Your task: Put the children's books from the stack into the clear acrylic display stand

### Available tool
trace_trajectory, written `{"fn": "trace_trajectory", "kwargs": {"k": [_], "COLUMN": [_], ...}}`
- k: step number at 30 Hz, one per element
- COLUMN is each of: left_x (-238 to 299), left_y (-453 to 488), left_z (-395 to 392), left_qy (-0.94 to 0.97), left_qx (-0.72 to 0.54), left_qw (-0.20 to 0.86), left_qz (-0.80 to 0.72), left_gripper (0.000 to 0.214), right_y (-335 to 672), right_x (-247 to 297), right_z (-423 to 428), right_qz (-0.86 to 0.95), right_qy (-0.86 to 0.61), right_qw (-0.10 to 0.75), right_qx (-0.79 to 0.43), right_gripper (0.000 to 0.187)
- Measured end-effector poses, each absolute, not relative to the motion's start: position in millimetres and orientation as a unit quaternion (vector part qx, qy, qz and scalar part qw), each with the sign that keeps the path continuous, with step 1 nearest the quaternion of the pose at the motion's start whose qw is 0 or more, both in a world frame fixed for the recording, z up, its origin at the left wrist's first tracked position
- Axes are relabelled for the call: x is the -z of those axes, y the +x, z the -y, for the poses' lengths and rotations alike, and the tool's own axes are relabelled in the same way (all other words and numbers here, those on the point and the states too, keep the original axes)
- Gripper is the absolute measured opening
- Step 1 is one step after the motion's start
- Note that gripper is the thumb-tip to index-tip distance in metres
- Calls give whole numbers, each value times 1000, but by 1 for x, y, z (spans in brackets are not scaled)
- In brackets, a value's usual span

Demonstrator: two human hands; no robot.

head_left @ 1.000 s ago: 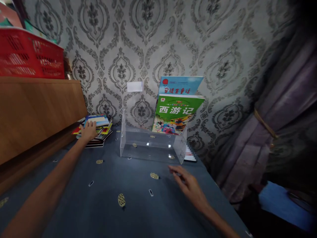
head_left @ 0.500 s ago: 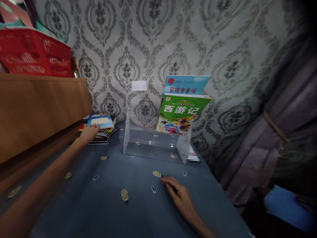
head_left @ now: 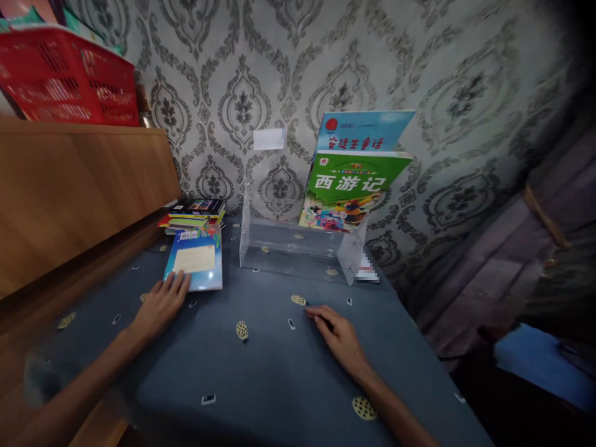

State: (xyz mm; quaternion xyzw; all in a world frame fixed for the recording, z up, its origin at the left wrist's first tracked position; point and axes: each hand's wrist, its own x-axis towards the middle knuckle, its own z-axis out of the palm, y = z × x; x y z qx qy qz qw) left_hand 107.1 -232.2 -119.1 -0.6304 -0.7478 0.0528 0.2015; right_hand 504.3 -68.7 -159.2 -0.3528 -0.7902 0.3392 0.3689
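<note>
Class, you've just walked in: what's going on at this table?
A person's left hand is on the near edge of a blue book, in front of a book stack; any grip underneath is hidden. The right hand, loosely curled, is over the tablecloth with nothing visible in it. Farther back, a clear rack holds a green book in front of a light-blue book.
</note>
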Motion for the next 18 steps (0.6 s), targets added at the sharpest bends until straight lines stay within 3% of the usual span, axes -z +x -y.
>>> {"fn": "trace_trajectory", "kwargs": {"k": [4,9,13,18], "left_x": [146,145,150,169], "left_y": [125,115,106,118], "left_z": [287,295,268,262], "left_qy": [-698,-698,-611,-629], "left_qx": [-25,38,76,73], "left_qw": [128,50,37,36], "left_qz": [704,714,787,773], "left_gripper": [66,49,65,67], "right_y": [504,503,503,503], "right_x": [160,160,159,160], "right_z": [68,69,70,71], "right_qz": [794,800,801,806], "right_qy": [-354,-350,-350,-342], "right_qw": [359,352,352,353], "right_qx": [-338,-337,-334,-330], "right_gripper": [33,32,33,33]}}
